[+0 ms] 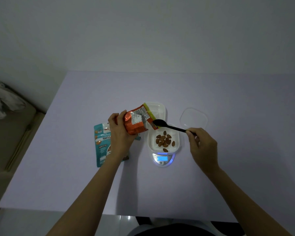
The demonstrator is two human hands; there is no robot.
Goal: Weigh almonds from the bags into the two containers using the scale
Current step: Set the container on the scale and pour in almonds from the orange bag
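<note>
Almond bag point(100, 147) in teal lies flat on the counter point(75, 184) at 9 o'clock of the scale point(163, 159), beneath the left hand point(120, 132), which grips a tilted orange bag point(136, 122). On the scale a white container point(151, 142) holds almonds point(163, 141); at 3 o'clock the right hand point(203, 143) pinches a black spoon point(175, 128).

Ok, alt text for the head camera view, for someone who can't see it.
A left hand holds an orange bag tilted toward a white container of almonds on a lit scale, while the right hand pinches a black spoon with its bowl at the bag's mouth. A teal bag, a second white container and a clear lid lie on the table.
</note>
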